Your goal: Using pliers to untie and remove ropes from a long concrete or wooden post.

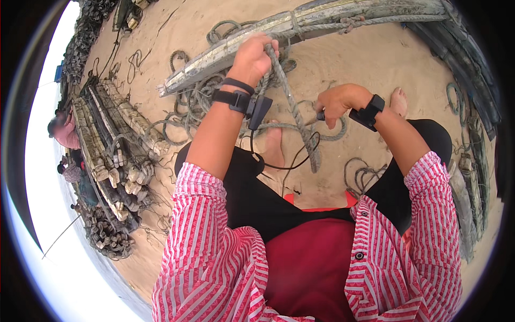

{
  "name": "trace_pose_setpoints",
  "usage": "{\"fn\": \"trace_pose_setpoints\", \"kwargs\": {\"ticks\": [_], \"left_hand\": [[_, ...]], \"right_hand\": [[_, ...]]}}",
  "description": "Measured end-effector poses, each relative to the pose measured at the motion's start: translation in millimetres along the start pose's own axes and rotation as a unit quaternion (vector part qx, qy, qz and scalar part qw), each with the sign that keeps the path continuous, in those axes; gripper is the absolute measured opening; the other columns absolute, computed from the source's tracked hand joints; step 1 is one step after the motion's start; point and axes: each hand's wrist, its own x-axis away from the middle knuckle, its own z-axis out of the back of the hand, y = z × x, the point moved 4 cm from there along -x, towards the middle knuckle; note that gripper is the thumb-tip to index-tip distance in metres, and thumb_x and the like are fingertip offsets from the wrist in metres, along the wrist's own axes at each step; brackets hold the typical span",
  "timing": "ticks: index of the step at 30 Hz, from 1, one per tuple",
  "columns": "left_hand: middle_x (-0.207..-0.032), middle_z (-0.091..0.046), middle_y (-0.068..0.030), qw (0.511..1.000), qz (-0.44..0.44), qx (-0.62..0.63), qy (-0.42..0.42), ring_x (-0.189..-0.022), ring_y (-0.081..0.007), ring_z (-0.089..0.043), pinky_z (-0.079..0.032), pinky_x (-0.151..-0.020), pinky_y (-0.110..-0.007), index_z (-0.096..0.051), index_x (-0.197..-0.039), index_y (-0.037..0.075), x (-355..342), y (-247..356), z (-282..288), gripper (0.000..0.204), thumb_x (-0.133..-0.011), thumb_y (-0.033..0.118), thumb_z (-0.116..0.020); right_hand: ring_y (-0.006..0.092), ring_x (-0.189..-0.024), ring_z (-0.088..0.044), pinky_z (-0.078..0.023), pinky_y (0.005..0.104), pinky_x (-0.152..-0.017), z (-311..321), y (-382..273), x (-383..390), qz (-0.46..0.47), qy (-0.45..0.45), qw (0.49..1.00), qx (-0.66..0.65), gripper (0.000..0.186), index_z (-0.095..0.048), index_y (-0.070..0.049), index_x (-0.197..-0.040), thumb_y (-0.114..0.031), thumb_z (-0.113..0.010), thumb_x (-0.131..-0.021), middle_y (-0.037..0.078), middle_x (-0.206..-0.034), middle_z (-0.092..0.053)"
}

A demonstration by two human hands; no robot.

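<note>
My left hand (255, 56) is closed around a thick grey rope (290, 99), raised by a weathered bundle of long slats (322, 20). From that hand the rope slants down between my legs to a loose end above the sand. My right hand (341, 102) is closed on a small dark-handled tool (321, 115), close to the hanging rope. Its far part is thin and hard to make out, so I cannot tell its exact kind. Tangled rope coils (201, 99) lie on the sand below and left of the slats.
Stacked slat bundles (102, 134) lie to the left, with several people (67, 131) beyond them. More dark bundles (469, 70) stand along the right. A thin black cable (300, 161) loops from my left wrist. Loose cord (362, 174) rests by my right knee.
</note>
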Motion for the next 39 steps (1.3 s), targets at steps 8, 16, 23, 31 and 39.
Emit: {"fn": "trace_pose_setpoints", "kwargs": {"ticks": [8, 16, 23, 31, 39], "left_hand": [[-0.089, -0.054, -0.0119, 0.989, -0.085, 0.122, 0.007, -0.068, -0.0273, -0.057, -0.042, -0.063, -0.046, -0.054, -0.11, 0.0, -6.6, 6.0, -29.9, 0.027, -0.084, -0.009, -0.055], [-0.098, -0.051, -0.0132, 0.982, -0.095, 0.164, 0.018, -0.077, -0.0267, -0.055, -0.043, -0.072, -0.045, -0.048, -0.107, 0.002, -25.6, 5.2, -33.2, 0.02, -0.09, 0.001, -0.057], [-0.104, -0.048, -0.0145, 0.984, -0.092, 0.154, -0.004, -0.081, -0.0265, -0.054, -0.043, -0.078, -0.045, -0.043, -0.114, 0.001, -21.1, 2.9, -47.0, 0.026, -0.094, 0.009, -0.057], [-0.09, -0.055, -0.0103, 0.999, -0.021, 0.023, -0.007, -0.079, -0.0241, -0.057, -0.044, -0.075, -0.046, -0.047, -0.112, 0.005, 6.8, -2.9, -38.1, 0.027, -0.092, 0.016, -0.062], [-0.086, -0.058, -0.0049, 0.996, -0.076, -0.013, -0.047, -0.073, -0.0178, -0.059, -0.046, -0.066, -0.036, -0.055, -0.104, 0.007, 21.1, 17.3, -56.9, 0.019, -0.091, 0.015, -0.065]], "right_hand": [[0.0362, -0.081, -0.064, -0.049, 0.0441, -0.067, -19.7, 37.4, 66.2, -0.142, 0.108, 0.974, 0.137, 0.05, -0.067, -0.005, -0.11, -0.014, -0.068, -0.06, 0.015, -0.087, -0.068], [0.0332, -0.082, -0.065, -0.047, 0.0447, -0.069, -96.0, 77.6, 60.2, -0.074, -0.093, 0.992, 0.03, 0.039, -0.069, -0.002, -0.096, -0.022, -0.07, -0.063, 0.015, -0.079, -0.068], [0.0392, -0.092, -0.067, -0.051, 0.0442, -0.076, -142.1, 98.6, -8.3, -0.176, 0.088, 0.976, -0.091, 0.037, -0.069, 0.008, -0.091, -0.023, -0.064, -0.071, 0.028, -0.095, -0.068], [0.0394, -0.108, -0.064, -0.052, 0.0439, -0.09, -134.9, 101.9, -85.4, -0.247, 0.141, 0.956, -0.076, 0.04, -0.069, 0.003, -0.109, -0.02, -0.059, -0.077, 0.024, -0.117, -0.066], [0.0326, -0.096, -0.068, -0.053, 0.0396, -0.083, -44.1, -40.4, -171.6, 0.102, 0.34, 0.872, -0.336, 0.042, -0.069, 0.0, -0.102, -0.032, -0.07, -0.075, 0.018, -0.098, -0.072]]}}
